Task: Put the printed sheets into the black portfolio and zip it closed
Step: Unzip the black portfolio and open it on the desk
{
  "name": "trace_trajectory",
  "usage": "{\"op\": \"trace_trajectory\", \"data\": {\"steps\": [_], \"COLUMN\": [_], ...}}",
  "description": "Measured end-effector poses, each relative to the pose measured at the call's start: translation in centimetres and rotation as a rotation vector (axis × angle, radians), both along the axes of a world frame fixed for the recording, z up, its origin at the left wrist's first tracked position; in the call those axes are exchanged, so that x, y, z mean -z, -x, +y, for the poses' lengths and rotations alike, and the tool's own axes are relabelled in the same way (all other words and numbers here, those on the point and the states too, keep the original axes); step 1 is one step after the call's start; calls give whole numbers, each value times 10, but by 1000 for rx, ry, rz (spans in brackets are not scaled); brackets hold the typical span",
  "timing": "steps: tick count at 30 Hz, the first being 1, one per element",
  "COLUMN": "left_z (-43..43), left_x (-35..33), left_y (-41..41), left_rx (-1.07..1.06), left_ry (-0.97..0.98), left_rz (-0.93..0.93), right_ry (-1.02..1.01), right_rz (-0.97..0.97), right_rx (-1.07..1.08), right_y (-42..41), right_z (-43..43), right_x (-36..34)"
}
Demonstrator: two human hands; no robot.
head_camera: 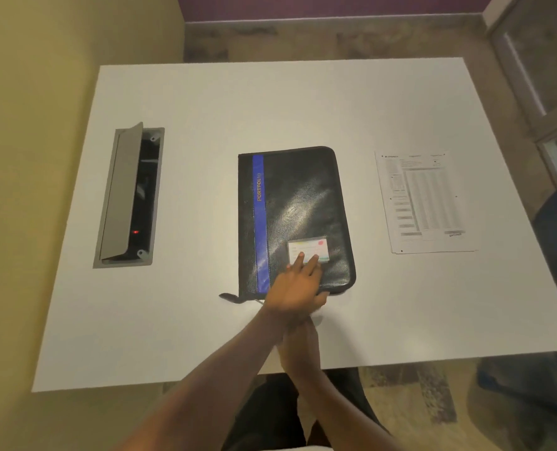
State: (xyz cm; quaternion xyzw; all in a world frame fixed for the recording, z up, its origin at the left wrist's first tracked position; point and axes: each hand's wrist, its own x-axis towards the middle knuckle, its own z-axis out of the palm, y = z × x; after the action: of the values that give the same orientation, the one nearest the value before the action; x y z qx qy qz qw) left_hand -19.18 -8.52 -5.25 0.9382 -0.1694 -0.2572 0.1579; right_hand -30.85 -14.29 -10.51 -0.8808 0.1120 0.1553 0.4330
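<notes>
White worktop [205,102]. Well left of the black portfolio [303,196] a grey cable hatch [129,196] is sunk into the surface, lid raised; its dark interior is hard to make out except for one red light. The portfolio lies flat and closed at centre. A blue stripe [259,222] runs down its left side and a zip pull [229,297] trails from its near left corner. The left hand [298,288] rests on the portfolio's near edge, grip spread, straight fingers partly covering a label card [308,249]. The right hand [299,346] lies just nearer than the portfolio, its fingers hidden beneath the left wrist, so I cannot tell its grip. The printed sheets [423,203] lie stacked well right of the portfolio, text illegible.
</notes>
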Motion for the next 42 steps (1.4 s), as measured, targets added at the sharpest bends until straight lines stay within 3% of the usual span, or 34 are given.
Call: {"op": "trace_trajectory", "data": {"steps": [3,5,10,13,17,27,33,37,42], "left_z": [3,8,22,33,53,115,163,186,191], "left_x": [-7,-12,-31,-39,-43,-45,-21,-4,0], "left_y": [16,27,54,66,82,103,104,103,99], "left_rx": [-28,-70,-296,-495,-749,-1514,-1792,-1953,-2099], "left_ry": [-38,-25,229,459,633,710,775,1006,1115], "left_rz": [-16,-57,-236,-248,-216,-478,-453,-319,-253], "right_ry": [198,313,287,248,558,575,558,550,564], "right_rz": [-197,-212,-152,-102,-7,62,89,84,79], "right_rx": [-44,-2,110,-94,-427,-473,-458,-454,-470], "right_y": [-2,-8,-48,-74,-87,-91,-94,-92,-91], "right_z": [-33,-53,-58,-50,-53,-54,-51,-51,-51], "right_x": [-15,-22,-41,-48,-42,-35,-36,-37,-39]}}
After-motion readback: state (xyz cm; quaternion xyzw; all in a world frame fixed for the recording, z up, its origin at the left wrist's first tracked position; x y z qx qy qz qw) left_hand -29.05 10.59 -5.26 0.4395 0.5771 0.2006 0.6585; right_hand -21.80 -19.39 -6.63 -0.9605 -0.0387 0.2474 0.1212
